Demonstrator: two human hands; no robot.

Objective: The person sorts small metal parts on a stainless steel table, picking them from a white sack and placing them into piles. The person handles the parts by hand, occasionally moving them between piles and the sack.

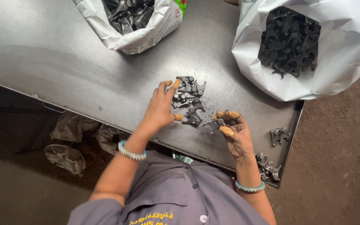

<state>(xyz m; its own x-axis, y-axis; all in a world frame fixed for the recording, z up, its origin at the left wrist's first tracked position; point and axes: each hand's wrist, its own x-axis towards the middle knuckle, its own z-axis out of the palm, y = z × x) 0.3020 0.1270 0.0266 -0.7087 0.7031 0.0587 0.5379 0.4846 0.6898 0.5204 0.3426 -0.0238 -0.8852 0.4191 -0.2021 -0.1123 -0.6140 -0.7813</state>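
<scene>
Sorting step: left hand [160, 109] spread open, fingertips on the cluster of dark metal parts [188, 100] on the desk [84, 71]. Right hand [234, 131] pinches one part [213, 124], probably between thumb and forefinger. Next call: place it without scattering the cluster just left of it.

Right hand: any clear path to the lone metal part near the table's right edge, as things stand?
Probably yes. The right hand lies just beside the lone metal part, with only bare steel table between them. But its fingers already pinch a small part, so they are not free.
</scene>
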